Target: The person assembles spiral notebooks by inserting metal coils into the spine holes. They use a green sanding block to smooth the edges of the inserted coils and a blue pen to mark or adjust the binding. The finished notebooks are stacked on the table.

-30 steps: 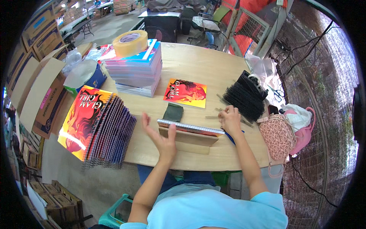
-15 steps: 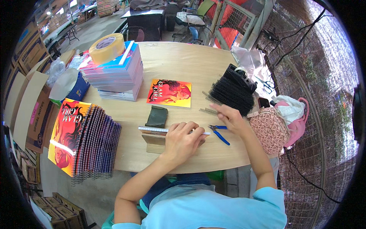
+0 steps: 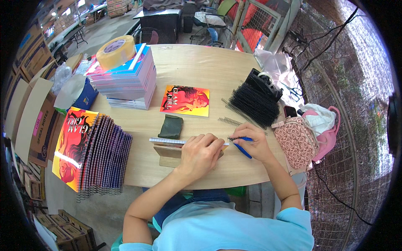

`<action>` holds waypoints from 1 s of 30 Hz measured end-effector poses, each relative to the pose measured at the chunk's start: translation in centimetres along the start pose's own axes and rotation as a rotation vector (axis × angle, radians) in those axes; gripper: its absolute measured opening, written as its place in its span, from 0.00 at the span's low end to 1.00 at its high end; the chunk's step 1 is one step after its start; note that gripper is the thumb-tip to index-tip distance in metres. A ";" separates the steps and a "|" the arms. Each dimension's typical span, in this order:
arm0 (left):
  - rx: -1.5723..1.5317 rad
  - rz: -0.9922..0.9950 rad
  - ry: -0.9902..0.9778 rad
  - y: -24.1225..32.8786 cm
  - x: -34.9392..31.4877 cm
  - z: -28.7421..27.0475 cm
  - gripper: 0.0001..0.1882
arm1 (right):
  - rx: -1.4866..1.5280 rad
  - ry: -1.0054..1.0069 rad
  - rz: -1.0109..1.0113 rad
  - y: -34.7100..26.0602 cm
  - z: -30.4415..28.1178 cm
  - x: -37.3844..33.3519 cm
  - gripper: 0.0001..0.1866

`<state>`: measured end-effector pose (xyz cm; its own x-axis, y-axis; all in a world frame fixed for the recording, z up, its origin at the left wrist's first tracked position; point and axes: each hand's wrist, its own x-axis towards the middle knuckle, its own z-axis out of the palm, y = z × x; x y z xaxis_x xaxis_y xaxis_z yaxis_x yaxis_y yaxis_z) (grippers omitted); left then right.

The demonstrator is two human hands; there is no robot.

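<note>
My left hand (image 3: 200, 154) is closed around a small notebook (image 3: 167, 141) standing on edge, its punched white edge upward, against a brown wooden block (image 3: 167, 151). By the notebook's right end, my right hand (image 3: 256, 145) pinches a thin dark spiral coil, partly hidden by the fingers. Under that hand lie blue-handled cutting pliers (image 3: 243, 151), partly covered. A loose coil (image 3: 229, 121) rests just beyond. Behind the notebook sits a dark green block (image 3: 171, 127), and farther off lies a red and yellow cover (image 3: 185, 101).
Black coils (image 3: 253, 102) are heaped at the right, near a patterned pink bag (image 3: 295, 144) and scissors (image 3: 293, 93). Spiral-bound notebooks (image 3: 104, 152) are stacked at the left. Behind them, a tall stack of unbound booklets (image 3: 130, 85) carries a tape roll (image 3: 116, 52). Cartons (image 3: 31, 121) stand beyond the table's left edge.
My right hand has come back from the loose coils toward the notebook's right end, now with a coil in its fingers over the pliers. My left hand keeps its hold.
</note>
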<state>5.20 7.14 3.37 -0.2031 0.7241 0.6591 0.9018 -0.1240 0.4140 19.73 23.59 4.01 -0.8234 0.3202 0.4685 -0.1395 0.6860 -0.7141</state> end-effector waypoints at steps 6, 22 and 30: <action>-0.033 0.028 0.024 -0.2 -0.8 0.2 0.06 | 0.156 -0.170 0.086 0.2 -0.2 -0.6 0.08; -0.138 0.062 0.033 -1.3 -1.1 -0.1 0.14 | -0.371 -0.363 -0.022 -1.7 0.7 0.7 0.21; 0.126 0.063 0.037 -0.4 -1.4 1.5 0.10 | -0.391 -0.513 -0.041 2.1 5.5 11.3 0.32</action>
<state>5.69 7.19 1.32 -0.1558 0.6918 0.7050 0.9537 -0.0806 0.2899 7.12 25.12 4.95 -0.9934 0.0020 0.1143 -0.0457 0.9095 -0.4133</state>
